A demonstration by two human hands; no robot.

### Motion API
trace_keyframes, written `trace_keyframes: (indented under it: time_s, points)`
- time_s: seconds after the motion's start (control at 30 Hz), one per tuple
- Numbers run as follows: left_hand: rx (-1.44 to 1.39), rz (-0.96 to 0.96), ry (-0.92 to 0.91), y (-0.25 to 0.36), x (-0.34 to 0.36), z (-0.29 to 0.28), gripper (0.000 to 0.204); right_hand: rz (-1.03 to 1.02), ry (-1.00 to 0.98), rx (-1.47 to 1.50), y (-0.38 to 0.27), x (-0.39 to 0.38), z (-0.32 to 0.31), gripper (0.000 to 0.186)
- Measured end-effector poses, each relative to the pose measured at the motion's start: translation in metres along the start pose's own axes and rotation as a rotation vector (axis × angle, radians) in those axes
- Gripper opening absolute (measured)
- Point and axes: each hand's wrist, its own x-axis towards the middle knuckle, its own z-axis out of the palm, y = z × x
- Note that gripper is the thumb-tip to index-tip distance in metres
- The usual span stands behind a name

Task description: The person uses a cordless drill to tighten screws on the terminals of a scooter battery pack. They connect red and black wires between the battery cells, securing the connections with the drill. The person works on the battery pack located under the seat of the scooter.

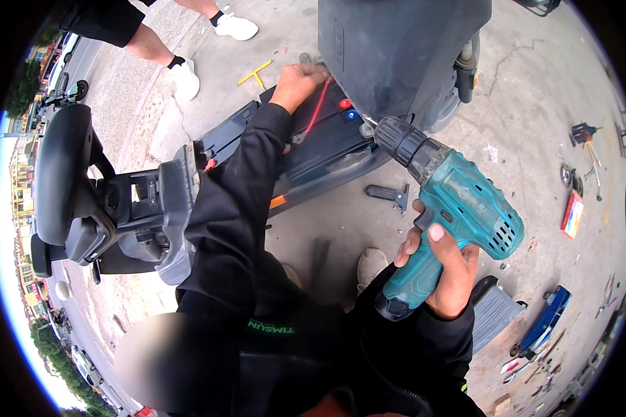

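My right hand (pixel 448 267) is wrapped around the handle of a teal cordless drill (pixel 469 201), its index finger at the trigger. The drill's black chuck (pixel 400 139) points up and left, its tip close to the lower edge of a scooter's dark front panel (pixel 403 55). On the far side, my left hand (pixel 300 85) reaches over the scooter's opened floor, fingers pinched at the upper end of a red cable (pixel 318 111). Below the cable lie dark battery blocks (pixel 327 142), with a red terminal (pixel 345 103) and a blue terminal (pixel 352 115) beside the panel.
A black seat (pixel 66 167) stands at left. A yellow T-handle wrench (pixel 256 74) lies beyond the floor. Near my shoe (pixel 372 267) is a black-handled tool (pixel 388 195). At right lie a red box (pixel 572 215), a grey panel (pixel 497 316) and a blue part (pixel 546 320). Another person's shoes (pixel 186 80) are at upper left.
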Motion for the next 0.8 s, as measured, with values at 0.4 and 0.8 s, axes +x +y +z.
trace_keyframes:
  time_s: [0.4, 0.8]
  points:
    - [0.547, 0.100, 0.051, 0.033, -0.021, 0.008, 0.032, 0.091, -0.048, 0.040, 0.002, 0.014, 0.002, 0.047]
    - [1.071, 0.206, 0.093, 0.037, -0.018, 0.038, 0.025, 0.117, -0.107, 0.081, -0.004, 0.012, -0.012, 0.045]
